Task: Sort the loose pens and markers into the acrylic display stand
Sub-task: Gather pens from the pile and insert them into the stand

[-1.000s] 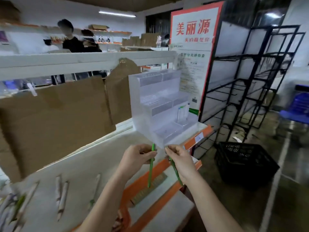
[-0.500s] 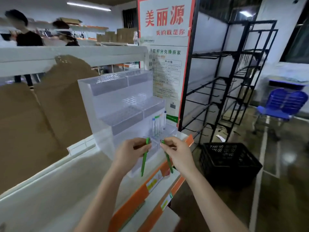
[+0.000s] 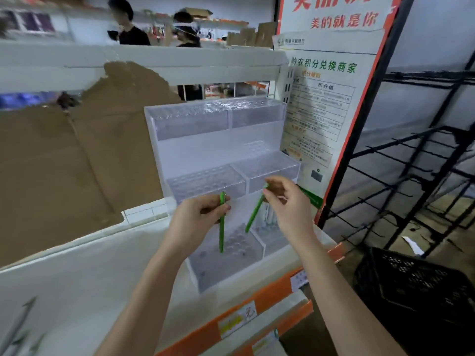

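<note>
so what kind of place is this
Probably a shop being stocked: white retail shelving with orange price strips, a printed promotional sign and empty black wire display racks.

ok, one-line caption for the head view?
Left hand and right hand each hold a green pen over the acrylic stand's bottom tier.

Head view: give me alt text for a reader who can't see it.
Each hand holds a green pen over the bottom tier of a clear acrylic stand on a white shelf: left hand with its pen upright, right hand with its pen tilted.
</note>
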Available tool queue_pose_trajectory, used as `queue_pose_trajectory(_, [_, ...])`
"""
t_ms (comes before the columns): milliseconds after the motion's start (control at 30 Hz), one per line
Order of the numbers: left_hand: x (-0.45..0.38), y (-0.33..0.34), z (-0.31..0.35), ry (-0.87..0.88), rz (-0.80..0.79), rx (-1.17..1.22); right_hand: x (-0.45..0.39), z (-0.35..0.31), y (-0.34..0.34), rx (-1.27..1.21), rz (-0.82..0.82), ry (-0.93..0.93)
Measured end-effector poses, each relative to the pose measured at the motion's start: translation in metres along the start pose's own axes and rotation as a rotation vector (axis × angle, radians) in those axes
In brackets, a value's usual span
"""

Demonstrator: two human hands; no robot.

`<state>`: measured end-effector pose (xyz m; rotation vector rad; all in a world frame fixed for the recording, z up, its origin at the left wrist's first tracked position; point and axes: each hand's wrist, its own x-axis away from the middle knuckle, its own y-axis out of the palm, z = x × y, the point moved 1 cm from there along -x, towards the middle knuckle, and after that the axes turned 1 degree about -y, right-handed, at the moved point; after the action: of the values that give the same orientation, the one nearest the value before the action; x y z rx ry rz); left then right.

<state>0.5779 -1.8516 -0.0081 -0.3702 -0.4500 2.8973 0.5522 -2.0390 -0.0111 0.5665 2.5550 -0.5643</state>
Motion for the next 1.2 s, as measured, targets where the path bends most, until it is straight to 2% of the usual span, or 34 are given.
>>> queue_pose_trajectory(167, [-0.001, 0.011, 0.000, 0.001, 0.074, -0.033, -0.019, 0.019, 0.005, -0.010, -0.060, -0.117])
queue_pose_trajectory(300, [0.002, 0.018, -0.002, -0.016, 0.131, -0.045, -0.021, 0.030, 0.011, -0.049, -0.124, -0.140])
queue_pose_trajectory(500, [0.004, 0.022, 0.000, -0.019, 0.150, -0.050, -0.016, 0.042, 0.025, 0.043, -0.212, -0.191])
queue_pose_trajectory(767, [0.006, 0.017, 0.000, -0.005, 0.142, -0.064, -0.005, 0.043, 0.034, 0.128, -0.179, -0.233])
queue_pose_trajectory(1000, [0.009, 0.013, -0.004, -0.012, 0.123, -0.054, -0.003, 0.048, 0.035, 0.091, -0.138, -0.132])
queue_pose_trajectory(1200, [0.010, 0.012, -0.005, -0.003, 0.109, -0.048, 0.003, 0.042, 0.041, 0.165, -0.112, -0.288])
